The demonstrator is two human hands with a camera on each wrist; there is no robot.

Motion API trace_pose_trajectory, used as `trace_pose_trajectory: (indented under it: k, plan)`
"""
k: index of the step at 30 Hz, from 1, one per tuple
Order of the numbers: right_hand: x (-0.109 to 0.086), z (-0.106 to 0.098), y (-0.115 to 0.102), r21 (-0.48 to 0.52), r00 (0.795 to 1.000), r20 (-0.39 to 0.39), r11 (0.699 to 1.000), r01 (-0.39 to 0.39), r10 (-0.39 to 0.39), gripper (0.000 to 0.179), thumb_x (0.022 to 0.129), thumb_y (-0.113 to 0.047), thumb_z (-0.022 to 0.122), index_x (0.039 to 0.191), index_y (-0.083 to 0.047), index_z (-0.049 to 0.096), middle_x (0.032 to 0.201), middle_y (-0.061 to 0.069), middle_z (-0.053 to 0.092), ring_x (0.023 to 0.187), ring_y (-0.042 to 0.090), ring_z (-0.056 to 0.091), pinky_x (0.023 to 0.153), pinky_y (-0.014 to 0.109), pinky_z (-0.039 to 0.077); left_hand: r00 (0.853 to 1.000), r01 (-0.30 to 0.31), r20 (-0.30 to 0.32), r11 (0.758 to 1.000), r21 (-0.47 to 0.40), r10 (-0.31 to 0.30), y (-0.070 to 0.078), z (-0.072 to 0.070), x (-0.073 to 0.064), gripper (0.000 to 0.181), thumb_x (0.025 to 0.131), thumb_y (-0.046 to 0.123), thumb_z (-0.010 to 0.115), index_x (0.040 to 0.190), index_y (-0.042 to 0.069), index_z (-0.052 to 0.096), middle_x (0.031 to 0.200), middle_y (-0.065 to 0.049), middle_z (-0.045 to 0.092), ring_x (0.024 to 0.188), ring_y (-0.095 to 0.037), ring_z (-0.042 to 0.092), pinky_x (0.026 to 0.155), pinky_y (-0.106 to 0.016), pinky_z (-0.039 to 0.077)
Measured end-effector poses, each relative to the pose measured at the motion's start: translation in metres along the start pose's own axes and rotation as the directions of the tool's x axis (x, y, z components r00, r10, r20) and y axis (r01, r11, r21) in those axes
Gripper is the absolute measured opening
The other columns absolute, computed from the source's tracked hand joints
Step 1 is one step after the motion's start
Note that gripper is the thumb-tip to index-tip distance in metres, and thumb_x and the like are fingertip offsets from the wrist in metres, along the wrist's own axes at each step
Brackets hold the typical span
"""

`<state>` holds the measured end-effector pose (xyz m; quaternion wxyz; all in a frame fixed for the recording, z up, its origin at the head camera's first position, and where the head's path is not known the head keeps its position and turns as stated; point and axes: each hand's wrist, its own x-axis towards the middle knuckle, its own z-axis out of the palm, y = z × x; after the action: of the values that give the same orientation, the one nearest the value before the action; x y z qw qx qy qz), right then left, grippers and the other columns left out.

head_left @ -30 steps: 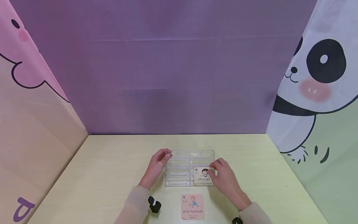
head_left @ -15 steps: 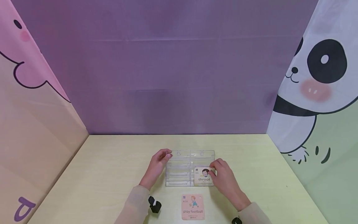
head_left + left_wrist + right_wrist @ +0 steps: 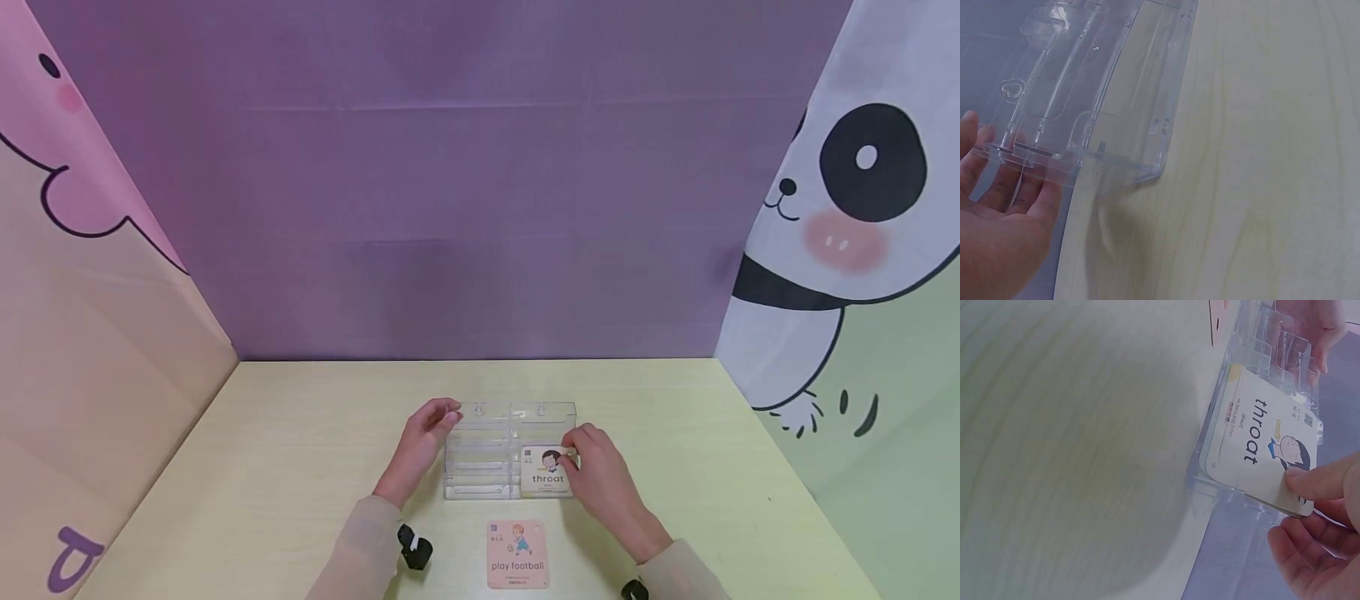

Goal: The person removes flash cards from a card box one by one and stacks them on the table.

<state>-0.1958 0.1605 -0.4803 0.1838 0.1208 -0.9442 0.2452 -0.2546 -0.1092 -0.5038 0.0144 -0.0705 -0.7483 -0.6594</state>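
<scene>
A clear plastic card rack with two columns of stepped pockets stands on the table. My left hand grips its upper left edge, the thumb in front and the fingers behind. At the lower right pocket, my right hand pinches the upper right corner of a white flashcard printed "throat" with a child's picture. Its lower part sits inside the pocket, and edges of more cards show behind it. In front of the rack, a pink "play football" flashcard lies flat on the table.
The pale wooden table ends at a purple backdrop. Cartoon-printed cloth walls stand at the left and right. A black strap device is on the left wrist, another on the right.
The throat card sits very slightly higher in its pocket than half a second ago, still in my right hand. My left hand and the pink card stay put.
</scene>
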Motion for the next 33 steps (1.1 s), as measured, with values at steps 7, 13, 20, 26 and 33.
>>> trace_pose_trajectory:
  k: [7, 13, 20, 26, 33]
  plan:
    - [0.0007, -0.0002, 0.0018, -0.004, 1.0, 0.003, 1.0, -0.004, 0.004, 0.019, 0.083, 0.001, 0.081, 0.094, -0.005, 0.066, 0.093, 0.003, 0.062, 0.085, 0.017, 0.056, 0.074, 0.034, 0.055, 1.0, 0.01, -0.002, 1.0, -0.023, -0.01, 0.0052, 0.0012, 0.0, 0.027, 0.106, 0.015, 0.055, 0.127, -0.001, 0.06, 0.128, -0.021, 0.064, 0.122, -0.031, 0.06, 0.111, -0.052, 0.039]
    - [0.0007, -0.0008, 0.0013, 0.001, 1.0, 0.008, 1.0, -0.012, 0.012, 0.019, 0.084, 0.001, 0.08, 0.094, -0.004, 0.066, 0.092, 0.003, 0.062, 0.084, 0.017, 0.056, 0.073, 0.034, 0.055, 1.0, 0.016, -0.001, 1.0, -0.02, -0.016, 0.0008, 0.002, 0.0008, 0.028, 0.106, 0.016, 0.056, 0.129, 0.0, 0.06, 0.128, -0.019, 0.064, 0.122, -0.029, 0.06, 0.11, -0.052, 0.04]
    - [0.0016, -0.0014, 0.0009, 0.007, 1.0, -0.001, 1.0, -0.003, 0.003, 0.018, 0.084, 0.002, 0.079, 0.095, -0.004, 0.066, 0.091, 0.004, 0.062, 0.083, 0.016, 0.056, 0.071, 0.032, 0.055, 1.0, 0.02, -0.004, 1.0, -0.017, -0.02, 0.001, 0.0016, 0.0032, 0.027, 0.106, 0.015, 0.055, 0.128, 0.001, 0.06, 0.129, -0.019, 0.063, 0.122, -0.03, 0.059, 0.11, -0.052, 0.04]
    - [0.0021, -0.001, -0.0001, 0.009, 1.0, 0.0, 1.0, -0.004, 0.004, 0.019, 0.084, 0.002, 0.079, 0.096, -0.004, 0.065, 0.091, 0.003, 0.062, 0.083, 0.016, 0.056, 0.071, 0.032, 0.055, 1.0, 0.023, -0.011, 1.0, 0.011, -0.023, -0.0003, 0.0026, 0.004, 0.024, 0.107, 0.009, 0.051, 0.127, -0.002, 0.059, 0.13, -0.023, 0.062, 0.123, -0.035, 0.058, 0.111, -0.055, 0.038]
    - [0.0026, -0.001, -0.0008, 0.004, 1.0, -0.007, 1.0, -0.003, 0.003, 0.02, 0.085, 0.003, 0.078, 0.097, -0.004, 0.064, 0.09, 0.003, 0.061, 0.082, 0.016, 0.055, 0.07, 0.033, 0.054, 1.0, 0.012, 0.01, 1.0, -0.027, -0.012, -0.0025, 0.0001, 0.0059, 0.027, 0.106, 0.015, 0.055, 0.128, -0.001, 0.059, 0.129, -0.021, 0.063, 0.123, -0.031, 0.059, 0.111, -0.052, 0.039]
